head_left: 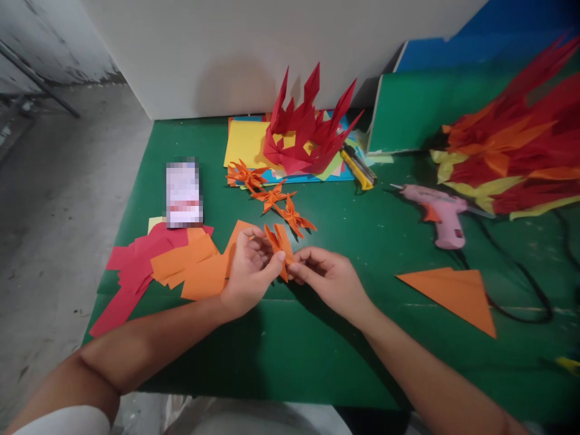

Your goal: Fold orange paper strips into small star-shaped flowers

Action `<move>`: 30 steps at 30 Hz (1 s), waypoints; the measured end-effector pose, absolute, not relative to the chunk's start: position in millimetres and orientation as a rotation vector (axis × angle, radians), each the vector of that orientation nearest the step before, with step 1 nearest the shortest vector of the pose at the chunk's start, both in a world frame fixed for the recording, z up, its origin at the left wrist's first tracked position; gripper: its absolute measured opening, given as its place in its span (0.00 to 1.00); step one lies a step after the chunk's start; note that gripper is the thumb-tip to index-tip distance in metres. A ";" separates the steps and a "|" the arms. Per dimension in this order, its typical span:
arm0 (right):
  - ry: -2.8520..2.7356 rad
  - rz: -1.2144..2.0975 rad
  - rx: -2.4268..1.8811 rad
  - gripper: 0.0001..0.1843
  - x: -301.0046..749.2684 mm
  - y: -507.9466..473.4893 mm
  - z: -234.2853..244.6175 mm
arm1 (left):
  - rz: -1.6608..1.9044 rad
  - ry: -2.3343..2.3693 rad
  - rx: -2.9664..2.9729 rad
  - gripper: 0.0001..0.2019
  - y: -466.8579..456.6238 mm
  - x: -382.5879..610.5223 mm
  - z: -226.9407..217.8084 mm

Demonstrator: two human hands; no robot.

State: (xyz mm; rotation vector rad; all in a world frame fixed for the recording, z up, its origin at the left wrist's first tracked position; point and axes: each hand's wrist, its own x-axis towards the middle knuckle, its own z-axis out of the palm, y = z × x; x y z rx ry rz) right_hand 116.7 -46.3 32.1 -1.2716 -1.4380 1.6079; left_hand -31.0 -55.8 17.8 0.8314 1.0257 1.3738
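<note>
Between my two hands is a folded orange paper piece (281, 241) with pointed flaps, held just above the table. My left hand (251, 266) pinches its left side, the thumb pressed on the front. With thumb and forefinger, my right hand (328, 275) grips its lower right corner. Beyond my fingers lie three finished-looking orange origami flowers (272, 196) in a slanting row. Loose orange paper pieces (206, 275) spread beside and under my left hand, next to red paper strips (136, 272).
A red folded-paper crown shape (308, 139) stands on stacked coloured paper (244, 142), beside a yellow box cutter (360, 169). Rightward are a pink glue gun (441, 211) with a black cord, a folded orange sheet (457, 296) and a larger red-orange paper piece (516, 145). A phone (183, 193) lies left.
</note>
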 end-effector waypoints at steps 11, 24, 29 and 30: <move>-1.436 1.658 -1.197 0.09 117.1 -44.8 35.5 | 1.435 1.001 0.807 0.22 -53.9 -31.0 15.8; -1.708 1.337 -1.243 0.09 117.9 -45.5 34.1 | 1.440 1.064 0.778 0.21 -54.5 -31.3 17.4; -1.856 1.155 -1.158 0.08 119.2 -46.7 35.6 | 1.374 1.018 0.758 0.22 -49.9 -34.6 18.1; -1.865 1.160 -1.133 0.08 120.0 -46.7 35.0 | 1.357 1.004 0.759 0.22 -49.2 -35.5 18.6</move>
